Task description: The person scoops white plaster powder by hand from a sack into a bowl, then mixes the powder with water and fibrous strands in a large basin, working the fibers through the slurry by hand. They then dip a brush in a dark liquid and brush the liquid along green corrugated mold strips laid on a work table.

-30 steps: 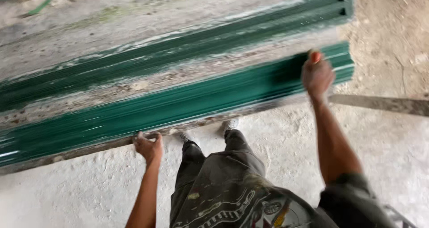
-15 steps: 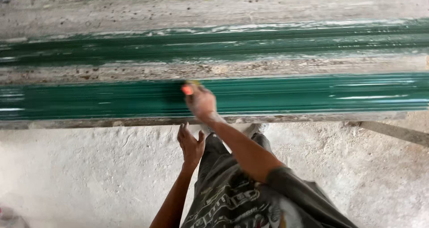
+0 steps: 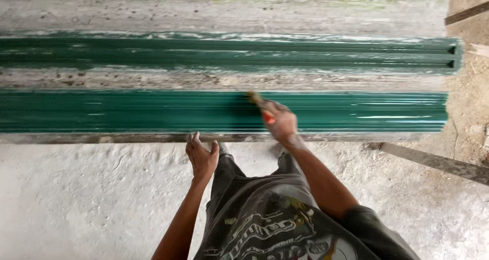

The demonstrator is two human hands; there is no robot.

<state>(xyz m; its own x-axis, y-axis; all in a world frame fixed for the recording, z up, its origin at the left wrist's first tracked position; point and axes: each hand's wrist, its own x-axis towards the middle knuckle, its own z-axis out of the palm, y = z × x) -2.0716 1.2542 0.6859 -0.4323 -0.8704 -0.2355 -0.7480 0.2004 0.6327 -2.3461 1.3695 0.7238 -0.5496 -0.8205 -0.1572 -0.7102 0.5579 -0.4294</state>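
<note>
While the right hand point(image 3: 281, 121) closes around a small paintbrush with an orange handle point(image 3: 261, 107), the bristles touch the top of the near long green-painted ribbed metal profile point(image 3: 127, 111), about at the middle of its length. This profile lies on a rough grey concrete floor point(image 3: 81, 199), parallel to the far long green-painted metal profile point(image 3: 204, 52), and a bare strip of floor is between the two. No pot or other container shows in the view.

The left hand point(image 3: 202, 155) holds nothing; its fingers are loosely spread and it hovers just at the near edge of the near profile. I cannot tell if it touches that edge.

Both profiles are cut off by the left border, so their full length is hidden. The brush is blurred, and most of its handle is covered by the fingers. At the right side a thin grey wooden strip point(image 3: 438, 163) lies on the floor, also cut off.
</note>
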